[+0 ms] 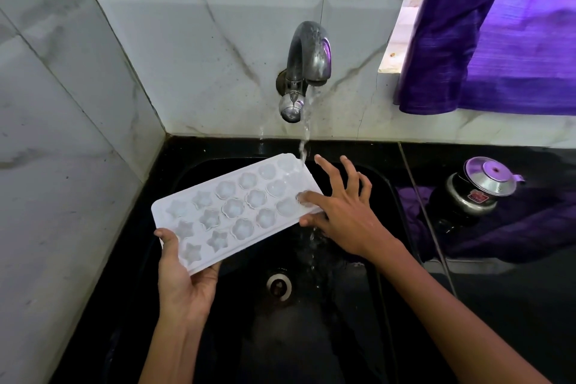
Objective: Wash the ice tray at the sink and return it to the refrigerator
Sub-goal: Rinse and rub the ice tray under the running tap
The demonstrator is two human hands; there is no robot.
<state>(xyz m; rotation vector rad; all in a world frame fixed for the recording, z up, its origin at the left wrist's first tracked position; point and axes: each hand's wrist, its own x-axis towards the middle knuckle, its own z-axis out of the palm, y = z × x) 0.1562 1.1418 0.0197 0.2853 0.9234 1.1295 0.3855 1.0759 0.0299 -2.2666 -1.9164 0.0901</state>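
The ice tray point(237, 212) is a white, rectangular moulded-plastic piece with rounded corners and three rows of translucent cavities: star shapes toward its near-left end, flower or round shapes toward the far-right end. It is held in the air over the sink point(383, 190), running diagonally from near-left up to far-right, cavities facing up.

The left hand point(184, 274) supports the tray's near-left corner from beneath, palm up, fingers curled under the edge and the thumb pressed on the top rim. The right hand point(343, 212) is at the tray's far-right end with its fingers spread wide and mostly straight; the thumb lies on the end cavities, and one fingertip shows at the tray's lower right edge.

The sink is a glossy black basin set in a black counter, with a round metal drain point(279, 285) at its floor. A curved, dull-metal tap point(307, 62) projects from the wall above the basin's far edge; a water stream point(306, 131) falls onto the tray's far-right corner and spills off into the basin.

The walls are glossy white marble-veined tiles point(187, 56). A purple curtain point(498, 34) hangs at upper right. On the counter at the sink's right edge stands a small black and metal pot point(477, 193) with a shiny lid.
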